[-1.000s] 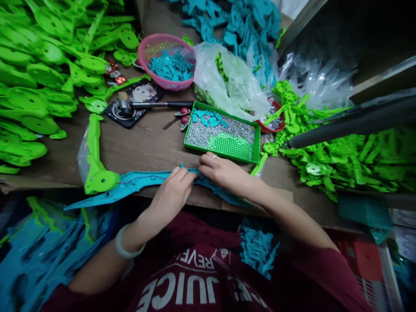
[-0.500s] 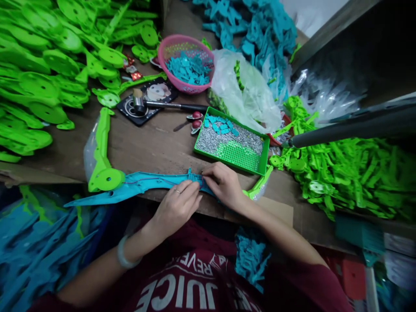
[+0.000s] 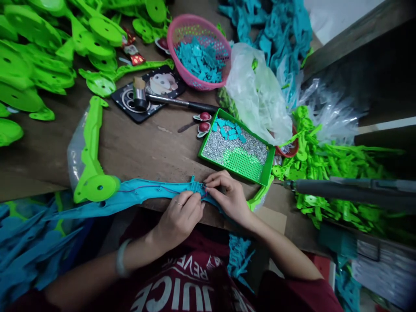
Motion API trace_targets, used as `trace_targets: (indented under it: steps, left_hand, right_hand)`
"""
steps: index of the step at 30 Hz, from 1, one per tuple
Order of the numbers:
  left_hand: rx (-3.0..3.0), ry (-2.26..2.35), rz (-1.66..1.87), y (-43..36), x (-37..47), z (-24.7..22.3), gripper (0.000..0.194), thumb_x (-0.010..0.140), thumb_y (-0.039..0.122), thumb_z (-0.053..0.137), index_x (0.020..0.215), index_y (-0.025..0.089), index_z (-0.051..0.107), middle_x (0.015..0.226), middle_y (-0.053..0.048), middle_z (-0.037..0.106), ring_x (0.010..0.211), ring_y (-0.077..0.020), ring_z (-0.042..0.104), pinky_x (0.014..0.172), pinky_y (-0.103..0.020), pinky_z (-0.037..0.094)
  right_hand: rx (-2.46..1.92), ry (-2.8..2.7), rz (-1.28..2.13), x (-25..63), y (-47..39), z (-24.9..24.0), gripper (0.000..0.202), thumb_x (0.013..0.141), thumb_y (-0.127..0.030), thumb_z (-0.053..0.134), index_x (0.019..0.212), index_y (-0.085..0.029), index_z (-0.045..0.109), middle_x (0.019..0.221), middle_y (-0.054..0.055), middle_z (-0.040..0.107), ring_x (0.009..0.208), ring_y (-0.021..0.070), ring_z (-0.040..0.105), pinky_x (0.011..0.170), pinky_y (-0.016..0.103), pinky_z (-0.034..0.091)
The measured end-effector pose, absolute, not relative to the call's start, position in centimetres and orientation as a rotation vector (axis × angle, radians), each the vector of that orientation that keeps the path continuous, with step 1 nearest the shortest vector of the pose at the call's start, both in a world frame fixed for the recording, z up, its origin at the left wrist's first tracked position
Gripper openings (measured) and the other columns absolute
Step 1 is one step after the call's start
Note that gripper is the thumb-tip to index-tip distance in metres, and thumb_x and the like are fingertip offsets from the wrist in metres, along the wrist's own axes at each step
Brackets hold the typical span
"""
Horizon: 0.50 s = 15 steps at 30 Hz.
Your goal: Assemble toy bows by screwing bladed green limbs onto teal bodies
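Observation:
A long blue plastic toy bow shell (image 3: pixel 139 193) lies along the table's near edge, its open, ribbed side up. Green limbs, one on the left (image 3: pixel 92 151) and one on the right (image 3: pixel 261 194), join its ends. A thin dark red wire (image 3: pixel 167 187) runs inside the shell. My left hand (image 3: pixel 183 214) is closed, fingertips pressed at the shell's middle. Just right of it, my right hand (image 3: pixel 227 195) pinches the wire by a ribbed block. The fingers hide the wire's end.
Beyond my hands is a green tray (image 3: pixel 204 149) of small screws and blue bits. Behind it are a hammer (image 3: pixel 175 102), a pink basket (image 3: pixel 177 65) and a plastic bag (image 3: pixel 256 95). Green parts heap on the left (image 3: pixel 35 56) and right (image 3: pixel 328 173). A dark tool (image 3: pixel 341 190) juts in.
The view has shifted a little, so the table things sit differently in it. My hands stay at the shell's middle; the right fingertips have lifted slightly with the wire between them.

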<state>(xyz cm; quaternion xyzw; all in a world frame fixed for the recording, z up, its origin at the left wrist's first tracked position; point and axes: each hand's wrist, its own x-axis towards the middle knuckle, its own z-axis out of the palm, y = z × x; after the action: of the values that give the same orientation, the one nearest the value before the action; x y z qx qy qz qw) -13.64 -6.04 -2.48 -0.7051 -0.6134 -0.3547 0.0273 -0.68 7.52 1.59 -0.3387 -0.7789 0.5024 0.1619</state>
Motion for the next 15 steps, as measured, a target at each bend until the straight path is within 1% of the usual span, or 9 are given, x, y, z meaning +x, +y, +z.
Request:
trace_targets:
  steps: [3, 8, 15]
  left_hand:
    - [-2.160, -1.916, -1.106, -6.0, -13.1, -2.3, 0.007, 0.087, 0.008, 0.069, 0.093, 0.006, 0.067, 0.093, -0.012, 0.072, 0.090, -0.0258, 0.064, 0.074, -0.038, 0.055]
    - [-2.167, -1.904, -1.166, -5.8, -11.2, -2.3, 0.006, 0.087, 0.007, 0.069, 0.092, 0.005, 0.067, 0.094, -0.013, 0.072, 0.088, -0.0245, 0.065, 0.073, -0.038, 0.054]
    - [-2.209, -1.852, -1.198, -5.7, -9.9, -2.2, 0.005, 0.088, 0.008, 0.069, 0.092, 0.006, 0.069, 0.092, -0.011, 0.073, 0.088, -0.0240, 0.066, 0.072, -0.037, 0.054]
  right_hand:
    - [-1.004, -2.224, 1.472, -0.4, 7.7, 1.8, 0.008, 0.087, -0.019, 0.072, 0.081, -0.021, 0.068, 0.095, 0.004, 0.071, 0.093, 0.0180, 0.065, 0.088, 0.038, 0.049]
    - [-1.098, -2.289, 1.410, 1.4, 7.7, 2.5, 0.008, 0.088, -0.020, 0.072, 0.081, -0.020, 0.069, 0.096, 0.004, 0.069, 0.094, 0.0191, 0.062, 0.088, 0.038, 0.046]
    - [-1.050, -2.329, 1.470, 3.5, 7.8, 2.6, 0.009, 0.089, -0.021, 0.071, 0.081, -0.021, 0.067, 0.096, 0.003, 0.068, 0.096, 0.0195, 0.062, 0.095, 0.042, 0.042]
